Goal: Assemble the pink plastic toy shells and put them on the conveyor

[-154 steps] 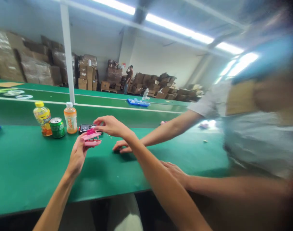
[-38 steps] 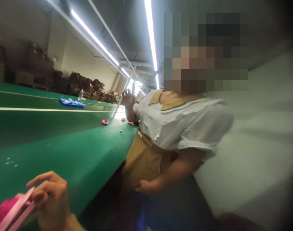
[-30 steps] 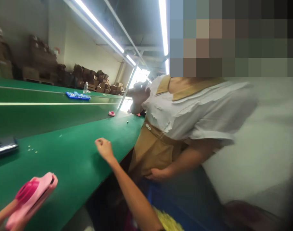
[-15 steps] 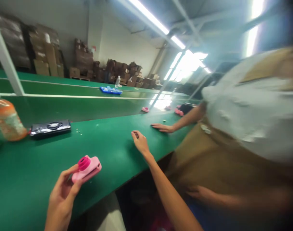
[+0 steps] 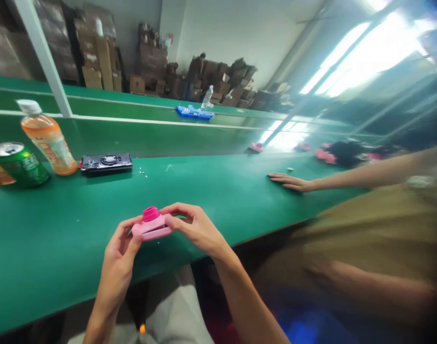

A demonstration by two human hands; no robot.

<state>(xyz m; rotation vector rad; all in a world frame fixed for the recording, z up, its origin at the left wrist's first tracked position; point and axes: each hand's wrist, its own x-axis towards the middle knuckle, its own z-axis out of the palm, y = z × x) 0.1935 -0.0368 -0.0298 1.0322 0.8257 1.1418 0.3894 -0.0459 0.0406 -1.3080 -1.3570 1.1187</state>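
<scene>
I hold a small pink toy camera [image 5: 152, 225] with a darker pink round lens on top, just above the green table [image 5: 222, 196]. My left hand [image 5: 120, 255] grips its left end from below with curled fingers. My right hand [image 5: 191, 227] pinches its right end, thumb and fingers closed on it. Both hands are near the table's front edge.
A black flat device [image 5: 106, 161], an orange drink bottle [image 5: 46, 138] and a green can [image 5: 19, 164] stand at the back left. A co-worker on the right rests a flat hand [image 5: 289, 181] on the table. Pink parts [image 5: 324, 154] lie far right; a blue tray [image 5: 194, 112] sits on the far bench.
My view swung back down from the co-worker to the table. My right hand left the table top and came over to grip the pink camera together with my left.
</scene>
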